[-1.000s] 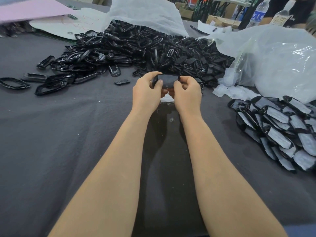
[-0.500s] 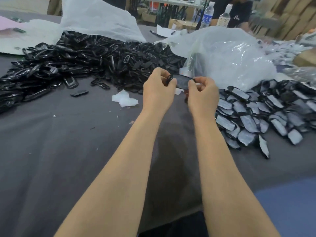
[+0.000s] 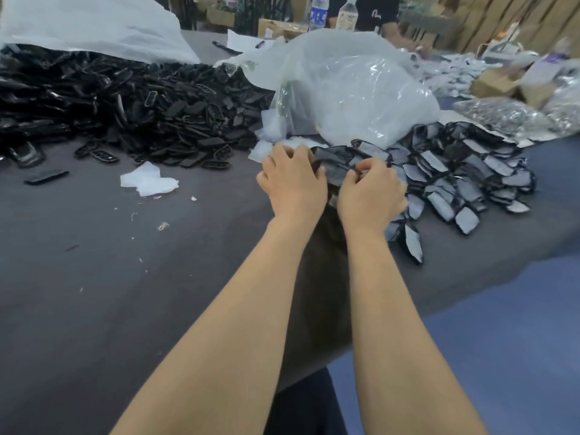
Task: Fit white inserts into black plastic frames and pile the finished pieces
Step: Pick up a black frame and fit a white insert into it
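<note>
Both my hands hold one black plastic frame piece (image 3: 334,171) between them, low over the dark table. My left hand (image 3: 292,180) grips its left end with curled fingers. My right hand (image 3: 370,189) pinches its right end. The piece sits at the left edge of the pile of finished pieces (image 3: 464,174), black frames with pale inserts. A big heap of black frames (image 3: 141,102) lies at the back left. A clear bag (image 3: 351,92) with pale inserts at its mouth (image 3: 270,133) stands behind my hands.
A crumpled white scrap (image 3: 147,180) and small bits lie on the grey table cloth (image 3: 94,277). White sheeting (image 3: 94,23) covers the back of the black heap. Bottles (image 3: 318,11), boxes and another person are at the far side. The table's edge runs diagonally at lower right.
My view has swung right and my hands have dropped with the piece from mid-air to the left edge of the finished pile.
</note>
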`<state>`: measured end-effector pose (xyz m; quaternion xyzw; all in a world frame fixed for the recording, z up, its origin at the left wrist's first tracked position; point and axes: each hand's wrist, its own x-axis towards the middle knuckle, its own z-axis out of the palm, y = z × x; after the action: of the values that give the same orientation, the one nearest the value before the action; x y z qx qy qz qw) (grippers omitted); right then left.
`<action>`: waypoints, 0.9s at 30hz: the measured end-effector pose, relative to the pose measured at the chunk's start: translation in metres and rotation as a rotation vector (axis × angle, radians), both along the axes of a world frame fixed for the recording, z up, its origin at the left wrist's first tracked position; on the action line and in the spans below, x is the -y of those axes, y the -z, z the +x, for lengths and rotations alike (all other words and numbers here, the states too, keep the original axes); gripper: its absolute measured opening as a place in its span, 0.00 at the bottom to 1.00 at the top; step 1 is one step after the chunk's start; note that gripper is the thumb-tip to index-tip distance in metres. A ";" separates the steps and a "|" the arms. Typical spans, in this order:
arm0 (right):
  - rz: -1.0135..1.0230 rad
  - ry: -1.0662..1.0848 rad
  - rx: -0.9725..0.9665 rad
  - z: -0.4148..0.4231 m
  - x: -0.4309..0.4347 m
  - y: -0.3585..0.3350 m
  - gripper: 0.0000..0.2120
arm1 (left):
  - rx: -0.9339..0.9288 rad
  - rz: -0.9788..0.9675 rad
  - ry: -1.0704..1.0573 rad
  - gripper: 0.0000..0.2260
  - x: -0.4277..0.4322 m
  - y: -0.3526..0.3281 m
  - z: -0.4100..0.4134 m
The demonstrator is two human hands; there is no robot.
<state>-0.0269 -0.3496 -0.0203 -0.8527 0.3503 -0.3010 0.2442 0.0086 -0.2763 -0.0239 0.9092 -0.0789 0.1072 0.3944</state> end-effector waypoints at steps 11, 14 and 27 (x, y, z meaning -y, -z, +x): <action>0.092 -0.448 0.270 0.032 -0.099 -0.013 0.07 | 0.029 -0.541 -0.165 0.08 -0.100 -0.013 0.027; 0.122 -0.664 0.127 0.052 -0.146 -0.007 0.09 | 0.043 -0.605 -0.300 0.07 -0.154 -0.010 0.037; 0.029 -1.038 -0.109 0.110 -0.301 0.014 0.20 | -0.117 -1.229 -0.697 0.15 -0.311 0.004 0.069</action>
<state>0.0827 -0.0487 -0.0344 -0.9251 -0.1023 -0.0905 0.3543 0.0774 0.0344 -0.0282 0.4986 0.3127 0.2032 0.7825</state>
